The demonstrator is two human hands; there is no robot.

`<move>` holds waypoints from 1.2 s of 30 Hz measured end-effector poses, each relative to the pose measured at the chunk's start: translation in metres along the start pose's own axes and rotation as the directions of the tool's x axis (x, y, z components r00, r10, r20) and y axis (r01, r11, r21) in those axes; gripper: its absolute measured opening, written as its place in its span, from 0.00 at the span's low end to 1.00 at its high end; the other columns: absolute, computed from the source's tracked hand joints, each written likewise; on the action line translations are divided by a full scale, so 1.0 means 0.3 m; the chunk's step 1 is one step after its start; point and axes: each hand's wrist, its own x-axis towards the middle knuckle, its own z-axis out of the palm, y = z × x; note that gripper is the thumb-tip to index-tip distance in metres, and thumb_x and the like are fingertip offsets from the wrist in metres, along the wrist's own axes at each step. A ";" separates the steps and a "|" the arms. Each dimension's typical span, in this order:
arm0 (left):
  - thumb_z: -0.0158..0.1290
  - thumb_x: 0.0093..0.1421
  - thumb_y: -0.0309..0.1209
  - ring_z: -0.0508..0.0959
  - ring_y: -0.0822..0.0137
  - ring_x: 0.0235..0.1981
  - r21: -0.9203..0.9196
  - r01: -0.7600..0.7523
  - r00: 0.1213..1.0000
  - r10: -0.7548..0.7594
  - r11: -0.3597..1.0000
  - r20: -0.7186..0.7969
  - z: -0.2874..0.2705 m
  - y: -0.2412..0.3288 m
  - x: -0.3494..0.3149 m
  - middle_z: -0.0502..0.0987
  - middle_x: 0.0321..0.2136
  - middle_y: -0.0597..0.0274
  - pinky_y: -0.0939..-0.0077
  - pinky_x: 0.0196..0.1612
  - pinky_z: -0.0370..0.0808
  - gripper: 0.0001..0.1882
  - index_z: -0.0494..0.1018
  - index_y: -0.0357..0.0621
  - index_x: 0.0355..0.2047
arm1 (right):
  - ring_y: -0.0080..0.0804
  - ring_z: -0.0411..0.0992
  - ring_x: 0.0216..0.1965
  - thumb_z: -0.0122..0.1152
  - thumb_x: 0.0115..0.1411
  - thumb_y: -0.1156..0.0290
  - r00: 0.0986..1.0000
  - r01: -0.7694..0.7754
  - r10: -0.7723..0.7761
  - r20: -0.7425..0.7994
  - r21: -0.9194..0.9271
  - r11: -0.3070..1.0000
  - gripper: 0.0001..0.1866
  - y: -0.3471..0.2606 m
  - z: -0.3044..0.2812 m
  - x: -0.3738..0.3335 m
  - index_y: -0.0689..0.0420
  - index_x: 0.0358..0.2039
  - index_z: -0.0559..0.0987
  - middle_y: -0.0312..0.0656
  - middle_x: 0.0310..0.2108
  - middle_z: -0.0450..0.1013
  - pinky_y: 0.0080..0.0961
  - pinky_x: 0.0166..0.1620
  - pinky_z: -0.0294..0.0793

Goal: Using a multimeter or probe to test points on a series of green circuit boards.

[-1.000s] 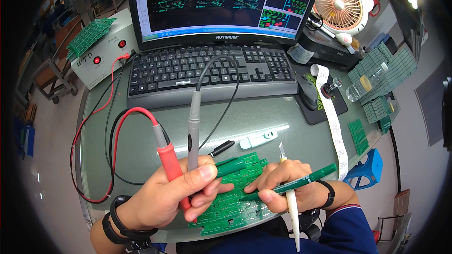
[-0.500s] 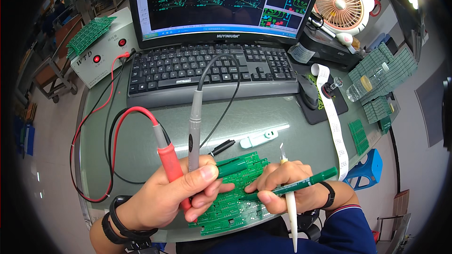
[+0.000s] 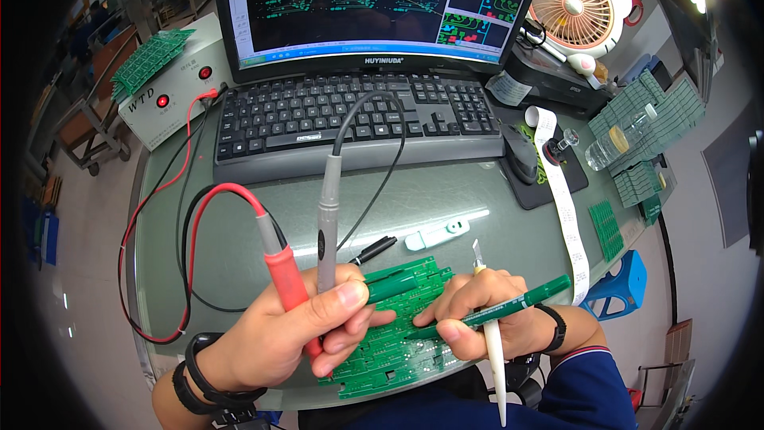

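— What has moved?
— Almost nothing; both hands stay on the board.
— Their grip?
— The left hand clutches red probe and grey probe; the right hand pinches a green pen and a white knife.
— Beyond them?
— A keyboard at twelve o'clock on the bench.

Glossy green circuit board with a smooth lacquered sheen. The red probe and grey probe look like matt plastic, their leads rubbery. Smooth green plastic marker; the bench is shiny and reflective, like glass.
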 end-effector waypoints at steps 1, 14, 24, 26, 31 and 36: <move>0.38 0.69 0.44 0.64 0.79 0.11 0.000 0.003 1.000 -0.003 1.000 -0.001 0.001 0.001 0.000 0.61 0.11 0.72 0.59 0.63 0.63 0.19 0.62 0.46 0.25 | 0.26 0.73 0.19 0.63 0.56 0.78 1.000 -0.009 0.009 -0.001 0.023 1.000 0.09 0.000 0.001 0.001 0.61 0.28 0.69 0.41 0.19 0.74 0.20 0.19 0.68; 0.40 0.69 0.44 0.64 0.79 0.12 0.015 -0.024 0.999 0.023 1.000 0.022 -0.002 -0.006 -0.002 0.60 0.12 0.73 0.55 0.64 0.61 0.19 0.61 0.46 0.24 | 0.18 0.68 0.24 0.59 0.62 0.70 0.968 -0.227 0.246 -0.049 0.251 0.941 0.09 -0.027 -0.034 0.022 0.59 0.34 0.69 0.38 0.28 0.71 0.19 0.27 0.71; 0.39 0.70 0.46 0.63 0.80 0.13 0.006 -0.060 0.995 0.060 0.998 0.079 -0.003 -0.006 -0.005 0.59 0.16 0.75 0.55 0.65 0.58 0.19 0.63 0.47 0.26 | 0.27 0.77 0.29 0.56 0.65 0.65 0.908 -0.230 0.372 -0.192 0.512 0.828 0.11 -0.085 -0.078 0.110 0.58 0.36 0.67 0.36 0.24 0.70 0.16 0.27 0.74; 0.39 0.70 0.46 0.63 0.80 0.13 0.017 -0.061 0.995 0.059 0.998 0.074 0.001 -0.006 -0.006 0.59 0.15 0.75 0.55 0.65 0.59 0.19 0.63 0.47 0.26 | 0.26 0.78 0.29 0.56 0.65 0.65 0.906 -0.261 0.388 -0.170 0.497 0.827 0.11 -0.093 -0.068 0.113 0.58 0.36 0.67 0.36 0.24 0.70 0.15 0.28 0.74; 0.39 0.70 0.45 0.62 0.80 0.13 0.037 -0.063 0.995 0.060 0.997 0.079 0.014 -0.005 -0.009 0.59 0.16 0.75 0.55 0.64 0.60 0.19 0.63 0.47 0.26 | 0.15 0.69 0.26 0.61 0.62 0.69 0.943 -0.229 0.298 -0.150 0.358 0.905 0.10 -0.094 -0.009 0.125 0.58 0.38 0.70 0.34 0.28 0.71 0.13 0.29 0.69; 0.39 0.70 0.44 0.62 0.80 0.14 0.062 -0.162 0.987 0.162 0.985 -0.006 0.036 -0.005 -0.026 0.60 0.17 0.74 0.57 0.56 0.70 0.19 0.63 0.45 0.27 | 0.21 0.70 0.28 0.62 0.60 0.74 0.992 -0.079 0.101 -0.070 0.269 0.960 0.11 -0.060 0.029 0.148 0.60 0.37 0.68 0.45 0.33 0.72 0.17 0.33 0.73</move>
